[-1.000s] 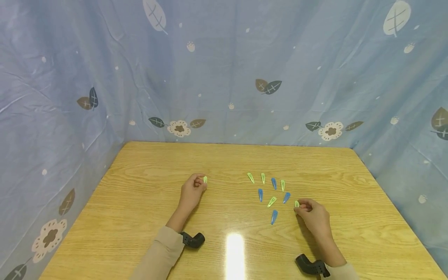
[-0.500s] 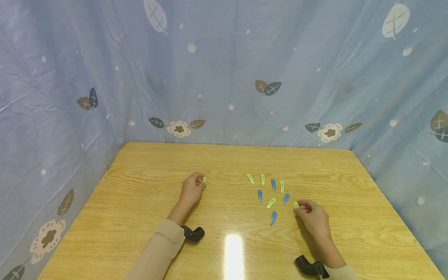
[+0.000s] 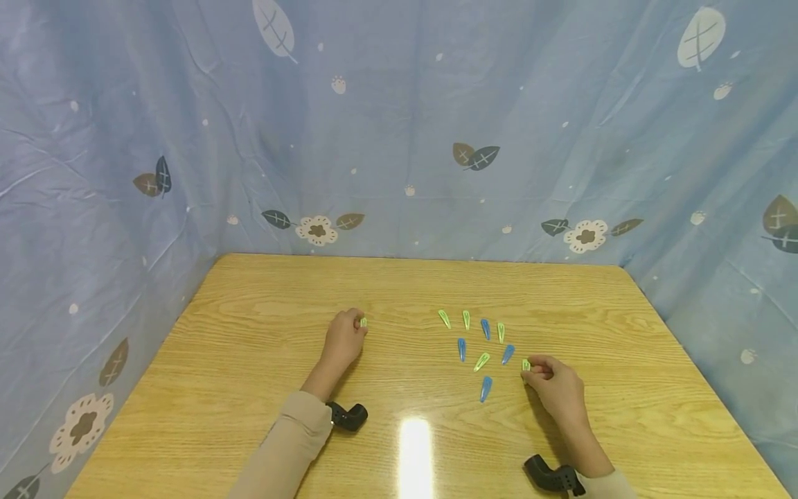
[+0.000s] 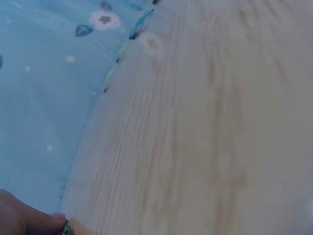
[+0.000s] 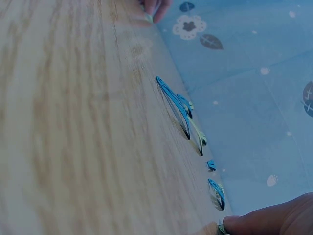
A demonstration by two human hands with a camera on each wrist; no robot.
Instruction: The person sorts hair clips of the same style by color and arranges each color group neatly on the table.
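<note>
On the left half of the table, my left hand [image 3: 343,339] pinches a green snap hair clip [image 3: 364,323], mostly hidden by the fingers. Its thumb and a sliver of the clip show at the lower left of the left wrist view. To the right, my right hand [image 3: 560,390] holds another green snap hair clip [image 3: 526,365] between thumb and fingers. Between the hands lie several loose clips, green ones such as one green clip [image 3: 481,362] and blue ones such as one blue clip [image 3: 485,389]. The blue clip [image 3: 508,354] lies nearest the right hand.
The wooden table [image 3: 262,291] reaches back to a blue patterned curtain [image 3: 399,125] that hangs round its far side and both flanks. A bright light reflection [image 3: 415,457] lies on the front middle of the tabletop. Black wrist mounts [image 3: 349,417] sit at both sleeves.
The left hand has turned a little, so less of its green clip shows. The right hand keeps its grip in nearly the same place. Loose clips have not moved; the head view shifts slightly.
</note>
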